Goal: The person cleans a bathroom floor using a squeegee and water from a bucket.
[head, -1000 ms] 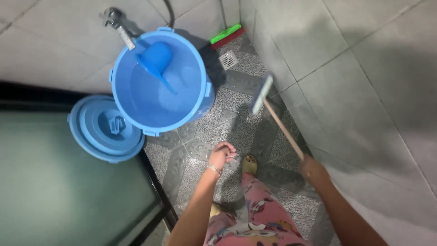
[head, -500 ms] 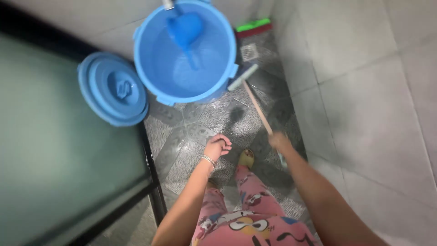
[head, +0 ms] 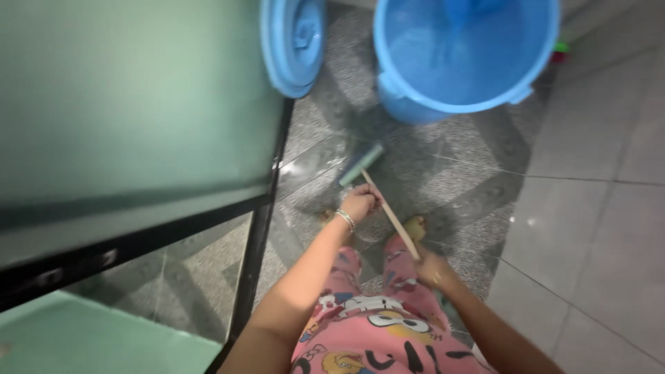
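Note:
I hold a long-handled scrub brush with both hands. Its wooden handle [head: 389,215] slants from lower right to upper left, and its blue-green head [head: 360,164] rests on the wet patterned floor tiles [head: 450,180]. My left hand [head: 361,201], with a bracelet on the wrist, grips the handle near the head. My right hand [head: 428,269] grips it at the lower end. My pink patterned trousers [head: 374,318] and a foot in a yellow sandal [head: 414,225] show below.
A big blue bucket [head: 465,55] with water stands at the top right, its blue lid [head: 294,41] leaning beside it. A frosted glass door with a black frame [head: 256,235] fills the left. Grey wall tiles [head: 603,208] rise on the right.
My view swung right and down. The brush head came from beside the bucket to the floor near my feet. My left hand, free before, now grips the handle.

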